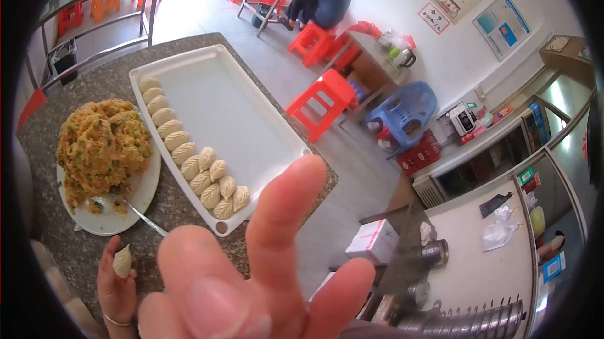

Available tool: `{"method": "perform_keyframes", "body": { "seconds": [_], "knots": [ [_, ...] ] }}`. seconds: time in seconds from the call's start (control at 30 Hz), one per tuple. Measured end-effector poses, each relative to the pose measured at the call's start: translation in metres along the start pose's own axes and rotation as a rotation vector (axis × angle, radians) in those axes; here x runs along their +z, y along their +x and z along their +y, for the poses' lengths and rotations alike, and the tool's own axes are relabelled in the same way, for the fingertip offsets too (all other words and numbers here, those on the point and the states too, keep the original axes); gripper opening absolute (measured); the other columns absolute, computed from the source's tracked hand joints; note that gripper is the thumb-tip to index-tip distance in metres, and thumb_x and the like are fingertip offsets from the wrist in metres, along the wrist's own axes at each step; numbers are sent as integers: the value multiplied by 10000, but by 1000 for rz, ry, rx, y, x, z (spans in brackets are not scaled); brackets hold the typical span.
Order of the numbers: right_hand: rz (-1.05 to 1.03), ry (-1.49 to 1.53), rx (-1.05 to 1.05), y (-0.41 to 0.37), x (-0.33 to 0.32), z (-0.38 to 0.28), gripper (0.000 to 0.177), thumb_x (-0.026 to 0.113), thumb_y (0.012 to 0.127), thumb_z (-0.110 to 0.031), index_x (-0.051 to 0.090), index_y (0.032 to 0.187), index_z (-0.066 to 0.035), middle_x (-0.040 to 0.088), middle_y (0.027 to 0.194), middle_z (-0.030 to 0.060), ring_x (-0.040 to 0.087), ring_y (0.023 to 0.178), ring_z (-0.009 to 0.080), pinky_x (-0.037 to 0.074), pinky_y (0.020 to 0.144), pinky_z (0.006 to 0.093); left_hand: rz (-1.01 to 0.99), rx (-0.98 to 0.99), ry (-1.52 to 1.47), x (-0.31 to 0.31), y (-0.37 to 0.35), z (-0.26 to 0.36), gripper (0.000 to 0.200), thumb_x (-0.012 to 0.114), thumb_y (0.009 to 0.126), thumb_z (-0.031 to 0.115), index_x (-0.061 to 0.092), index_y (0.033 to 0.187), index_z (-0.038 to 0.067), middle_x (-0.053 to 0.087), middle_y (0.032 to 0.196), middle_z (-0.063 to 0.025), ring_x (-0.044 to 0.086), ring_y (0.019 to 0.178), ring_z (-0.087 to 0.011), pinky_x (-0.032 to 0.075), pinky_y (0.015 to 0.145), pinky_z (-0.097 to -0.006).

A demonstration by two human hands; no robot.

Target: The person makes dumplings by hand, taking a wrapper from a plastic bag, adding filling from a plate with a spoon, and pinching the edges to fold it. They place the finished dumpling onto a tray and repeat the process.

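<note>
The left hand (117, 296) has a pleated dumpling (123, 263) between its fingers, near the plate (145, 197) of filling (104, 147) on the bench (189, 48). The right hand (258, 295) looms close to the camera, its fingers (286, 204) spread wide, partly covering the view beside the tray (245, 106), where more dumplings (182, 138) line the left side.

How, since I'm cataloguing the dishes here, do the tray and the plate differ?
The tray is rectangular; the plate is round. The tray is larger than the plate. The tray holds dumplings with much surface bare, while the plate is heaped with orange-brown mixture. Both are whitish and rest on the speckled table.
</note>
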State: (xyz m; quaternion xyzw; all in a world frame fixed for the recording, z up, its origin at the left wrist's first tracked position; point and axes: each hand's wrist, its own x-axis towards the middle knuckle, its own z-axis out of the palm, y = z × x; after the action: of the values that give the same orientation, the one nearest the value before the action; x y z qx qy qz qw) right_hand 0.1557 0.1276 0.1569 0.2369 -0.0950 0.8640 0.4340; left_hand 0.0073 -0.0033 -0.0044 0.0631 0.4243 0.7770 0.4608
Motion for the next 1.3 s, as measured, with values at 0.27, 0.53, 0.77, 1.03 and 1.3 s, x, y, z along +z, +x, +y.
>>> {"method": "perform_keyframes", "body": {
  "seconds": [0.27, 0.53, 0.77, 1.03, 1.3],
  "knots": [
    [94, 72, 72, 16, -11, -6, 772, 453, 910, -524, 48, 1473, -186, 343, 1304, 162, 499, 1001, 258, 537, 719, 378, 133, -59, -8, -11, 6, 6, 502, 496, 952, 226, 313, 1364, 5, 600, 1063, -64, 629, 824, -99, 554, 594, -211],
    [117, 24, 190, 14, -10, -3, 770, 454, 917, -509, 41, 1473, -173, 336, 1301, 163, 492, 1008, 256, 536, 726, 373, -60, -149, 104, 0, 7, 16, 422, 442, 964, 189, 341, 1336, 18, 608, 916, -31, 634, 785, -111, 569, 665, -259],
    [10, -256, 303, -7, -26, -11, 722, 446, 939, -452, 69, 1467, -137, 349, 1286, 153, 475, 1046, 243, 506, 797, 382, -55, -23, 253, 37, 1, 8, 437, 519, 909, 228, 406, 1298, 63, 593, 1012, -106, 586, 895, -187, 534, 746, -312],
    [-725, -1861, 349, -44, -86, -1, 644, 708, 757, -197, 422, 1325, -94, 475, 1248, 155, 496, 1116, 280, 358, 982, 437, -144, -106, 82, 1, 0, 12, 398, 585, 891, 132, 434, 1253, 65, 600, 1069, -119, 639, 908, -224, 572, 730, -357],
    [-685, -2043, 222, -47, -90, 23, 355, 702, 728, -133, 602, 1061, -62, 615, 1017, 108, 577, 954, 306, 448, 846, 404, -258, -95, 69, 5, 1, 15, 420, 574, 920, 227, 418, 1265, 45, 581, 1079, -94, 622, 925, -183, 546, 738, -304]
  ]
}}
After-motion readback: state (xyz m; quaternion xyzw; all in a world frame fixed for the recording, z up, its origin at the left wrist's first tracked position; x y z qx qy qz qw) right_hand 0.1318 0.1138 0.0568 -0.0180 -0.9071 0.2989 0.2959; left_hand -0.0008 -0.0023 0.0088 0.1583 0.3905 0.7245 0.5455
